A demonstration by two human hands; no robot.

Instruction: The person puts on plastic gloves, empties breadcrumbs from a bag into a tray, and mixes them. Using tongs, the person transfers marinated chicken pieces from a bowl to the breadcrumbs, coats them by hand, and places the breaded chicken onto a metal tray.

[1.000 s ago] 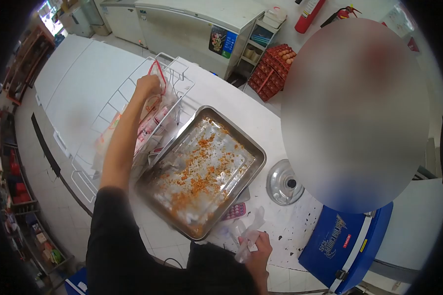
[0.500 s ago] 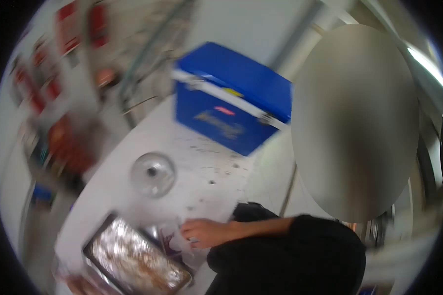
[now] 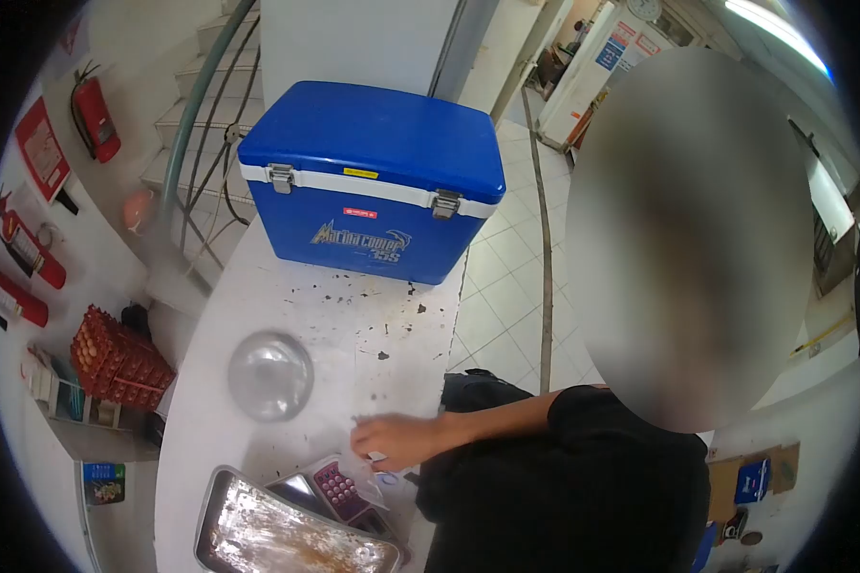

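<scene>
Reaching in from the right over the white table, my right hand (image 3: 392, 441) has its fingers curled on a thin clear plastic bag (image 3: 365, 476). The bag hangs down beside a purple calculator (image 3: 338, 489), which lies against a dark flat object (image 3: 296, 489). Below these, at the bottom edge, is the metal tray (image 3: 277, 537) with brown residue on it, partly cut off. A round clear-and-silver lid (image 3: 270, 377) rests on the table to the left of my right hand. My left hand is out of view.
A blue cooler box (image 3: 368, 181) stands at the table's far end. Dark specks mark the white table (image 3: 325, 315). Egg trays (image 3: 119, 358) and fire extinguishers (image 3: 96, 119) are at the left, near a staircase. A blurred oval covers the right side.
The view has swung right, bringing the cooler to the centre and the wire rack out of sight. My left hand, at the rack earlier, has left the view. My right hand stays near the calculator.
</scene>
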